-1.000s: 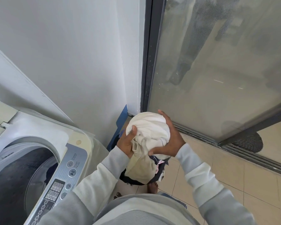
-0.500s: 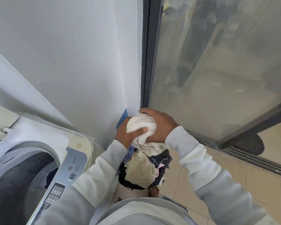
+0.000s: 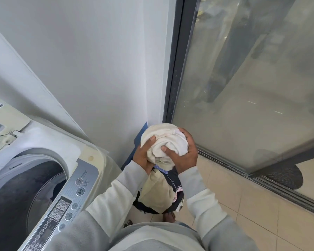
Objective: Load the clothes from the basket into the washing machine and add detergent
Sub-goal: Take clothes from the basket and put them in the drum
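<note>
Gripped by 2 hands: white cloth bundle (image 3: 166, 142), wadded into a ball. Left hand (image 3: 142, 157) is curled round the bundle's left underside, thumb pressed into the top fold. Right hand (image 3: 186, 156) is wrapped over the right side, fingers laid on the far top, thumb dug into the near face. Bundle is held in the air, right of the washing machine (image 3: 91, 160) and above the remaining clothes (image 3: 158, 194).

Remaining clothes, cream and dark pieces, are heaped in a dark basket (image 3: 145, 210) on the tiled floor (image 3: 261, 214). Contact between bundle and heap cannot be told.

Drum opening (image 3: 16, 196) is seen uncovered at near left; the control panel (image 3: 67, 201) runs along its right edge. 1 bare foot (image 3: 169, 216) is seen just near of the basket. A blue panel (image 3: 140, 134) is noted at the wall foot, left of the bundle. A glass sliding door (image 3: 252, 87) fills the far right.
</note>
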